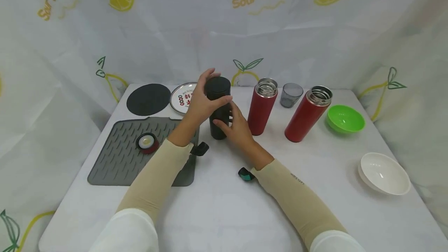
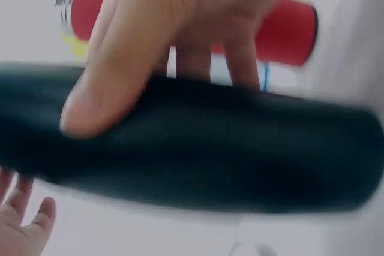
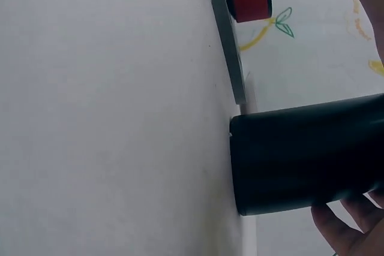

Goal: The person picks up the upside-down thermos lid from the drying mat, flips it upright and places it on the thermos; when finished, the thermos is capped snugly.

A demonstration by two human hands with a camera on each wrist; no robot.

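Both hands are on the black flask (image 1: 219, 106), which stands upright on the white table (image 1: 224, 205) just beyond the far right corner of the grey ribbed mat (image 1: 129, 154). From where I stand, the left hand (image 1: 204, 98) curls over the flask's upper part, thumb and fingers wrapped round the cap end, while the right hand (image 1: 236, 125) grips the lower body from the side, fingers folded against it. The left wrist view shows those fingers (image 2: 138, 46) pressed onto the dark, blurred barrel. On the mat lies a red cap (image 1: 147, 143), well apart from the flask. To the right of the flask stand two open red flasks, one near (image 1: 261, 108) and one farther off (image 1: 307, 115), with a small grey cup (image 1: 291, 95) between them at the back. A green bowl (image 1: 345, 119) and a white bowl (image 1: 384, 173) sit at the right, and a patterned plate (image 1: 182, 97) and black round mat (image 1: 148, 99) lie behind the left hand.
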